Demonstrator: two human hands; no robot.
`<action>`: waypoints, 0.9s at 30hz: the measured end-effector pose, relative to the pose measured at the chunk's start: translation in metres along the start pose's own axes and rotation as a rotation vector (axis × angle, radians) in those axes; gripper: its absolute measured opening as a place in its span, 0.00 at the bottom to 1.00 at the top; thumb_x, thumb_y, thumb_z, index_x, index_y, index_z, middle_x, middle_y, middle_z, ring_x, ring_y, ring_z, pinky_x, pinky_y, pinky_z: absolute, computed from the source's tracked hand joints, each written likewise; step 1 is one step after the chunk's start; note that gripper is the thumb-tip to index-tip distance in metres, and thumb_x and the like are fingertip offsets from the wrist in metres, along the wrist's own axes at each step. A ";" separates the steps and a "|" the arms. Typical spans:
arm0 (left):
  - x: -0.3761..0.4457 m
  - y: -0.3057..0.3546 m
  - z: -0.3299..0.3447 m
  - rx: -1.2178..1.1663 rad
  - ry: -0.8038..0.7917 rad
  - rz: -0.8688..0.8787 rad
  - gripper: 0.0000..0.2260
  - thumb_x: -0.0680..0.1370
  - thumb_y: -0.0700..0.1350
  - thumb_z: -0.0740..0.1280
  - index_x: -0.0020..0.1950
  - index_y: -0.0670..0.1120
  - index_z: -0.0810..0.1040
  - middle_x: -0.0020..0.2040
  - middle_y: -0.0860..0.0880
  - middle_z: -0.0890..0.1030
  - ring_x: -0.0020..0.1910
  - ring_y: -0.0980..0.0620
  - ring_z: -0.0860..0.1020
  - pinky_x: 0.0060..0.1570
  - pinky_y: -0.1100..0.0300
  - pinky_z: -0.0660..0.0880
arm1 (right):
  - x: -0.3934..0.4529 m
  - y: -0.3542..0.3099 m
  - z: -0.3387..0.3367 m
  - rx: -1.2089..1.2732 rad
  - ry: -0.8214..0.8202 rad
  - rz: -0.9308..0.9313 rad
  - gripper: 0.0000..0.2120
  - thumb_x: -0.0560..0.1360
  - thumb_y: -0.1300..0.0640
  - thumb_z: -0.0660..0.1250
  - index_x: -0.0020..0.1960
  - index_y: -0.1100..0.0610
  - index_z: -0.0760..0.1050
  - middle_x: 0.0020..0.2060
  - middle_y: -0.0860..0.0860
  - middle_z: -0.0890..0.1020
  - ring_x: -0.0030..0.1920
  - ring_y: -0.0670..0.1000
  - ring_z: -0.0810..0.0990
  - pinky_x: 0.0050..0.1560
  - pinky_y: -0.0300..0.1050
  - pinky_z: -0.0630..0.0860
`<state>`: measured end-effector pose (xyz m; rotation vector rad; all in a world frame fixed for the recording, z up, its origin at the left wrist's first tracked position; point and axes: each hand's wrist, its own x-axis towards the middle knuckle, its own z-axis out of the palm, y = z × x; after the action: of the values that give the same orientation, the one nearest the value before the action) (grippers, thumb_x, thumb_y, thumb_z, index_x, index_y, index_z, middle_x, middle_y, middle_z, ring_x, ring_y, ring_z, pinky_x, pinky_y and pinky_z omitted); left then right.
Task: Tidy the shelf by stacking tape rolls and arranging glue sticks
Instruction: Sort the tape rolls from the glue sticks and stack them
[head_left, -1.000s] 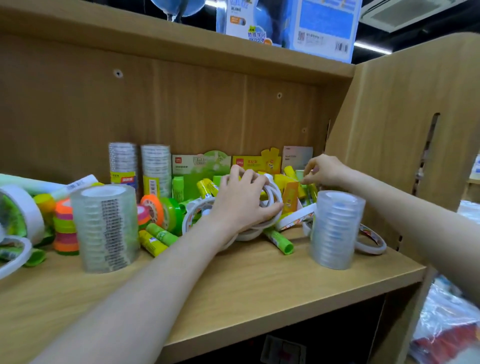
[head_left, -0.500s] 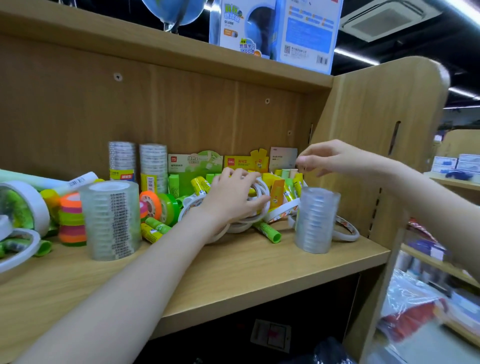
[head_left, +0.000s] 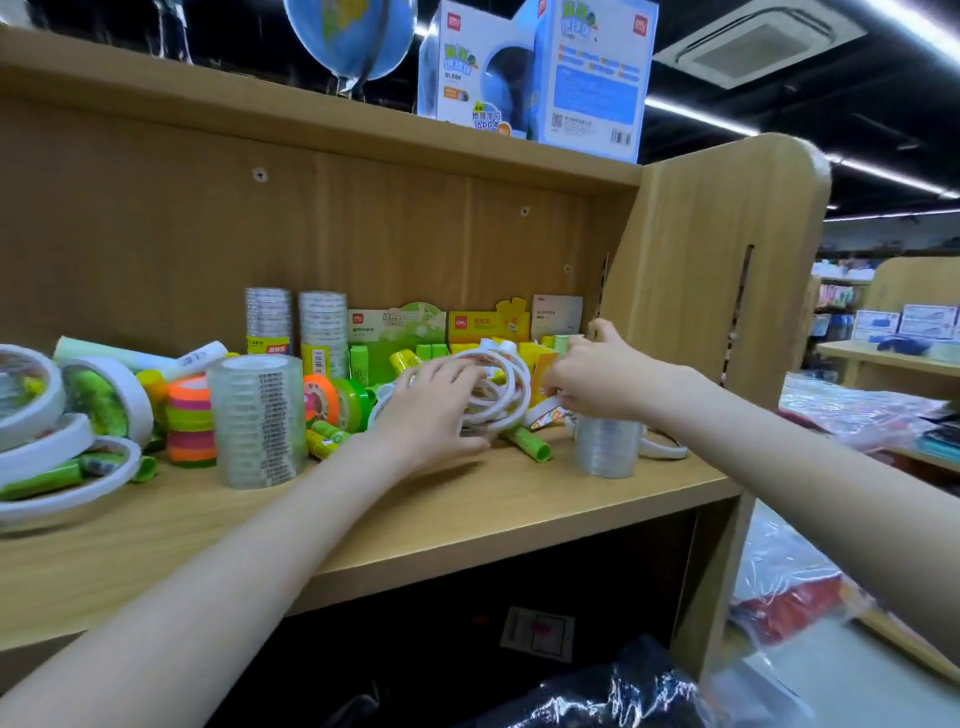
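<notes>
Several thin white tape rolls (head_left: 501, 387) stand on edge in a bunch at the middle of the wooden shelf (head_left: 467, 499). My left hand (head_left: 436, 410) grips this bunch from its left side. My right hand (head_left: 597, 379) pinches a thin white tape roll (head_left: 543, 413) at the right of the bunch, just above a short stack of clear tape (head_left: 607, 447). Green and yellow glue sticks (head_left: 530, 444) lie loose under and behind the rolls. A tall stack of clear tape (head_left: 257, 418) stands to the left.
Wide white tape rolls (head_left: 67, 415) lean at the far left beside a stack of neon tape (head_left: 191, 423). Two narrow tape stacks (head_left: 296, 327) and glue-stick display boxes (head_left: 457, 327) line the back wall. The shelf's side panel (head_left: 711, 291) rises at the right. Another flat roll (head_left: 662, 447) lies behind the short stack.
My right hand dropped from above the short clear stack and now pinches a thin roll beside the bunch. My left hand keeps hold of the bunch.
</notes>
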<state>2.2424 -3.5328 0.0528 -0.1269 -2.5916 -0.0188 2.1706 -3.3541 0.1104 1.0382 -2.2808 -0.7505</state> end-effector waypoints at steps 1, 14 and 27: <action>-0.007 -0.008 -0.003 -0.026 -0.012 -0.004 0.33 0.71 0.57 0.69 0.72 0.49 0.60 0.73 0.52 0.61 0.72 0.51 0.58 0.70 0.53 0.56 | 0.005 0.001 0.000 0.027 0.011 0.006 0.09 0.78 0.58 0.59 0.56 0.54 0.75 0.52 0.52 0.79 0.59 0.55 0.71 0.66 0.59 0.58; -0.044 -0.039 -0.012 -0.083 -0.103 -0.127 0.38 0.69 0.61 0.70 0.73 0.49 0.58 0.72 0.47 0.61 0.71 0.45 0.58 0.69 0.50 0.59 | 0.044 0.008 -0.033 1.081 0.650 0.406 0.10 0.78 0.62 0.60 0.49 0.66 0.77 0.37 0.57 0.80 0.34 0.50 0.80 0.42 0.38 0.74; -0.034 -0.030 -0.017 -0.116 -0.064 -0.178 0.47 0.67 0.58 0.73 0.76 0.46 0.48 0.70 0.44 0.61 0.69 0.45 0.61 0.66 0.55 0.61 | 0.069 -0.036 0.002 0.701 0.025 0.365 0.21 0.74 0.53 0.68 0.61 0.62 0.67 0.55 0.60 0.75 0.60 0.61 0.72 0.55 0.50 0.67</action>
<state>2.2772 -3.5663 0.0502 0.0632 -2.6579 -0.2333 2.1482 -3.4279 0.1003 0.8428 -2.6630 0.2355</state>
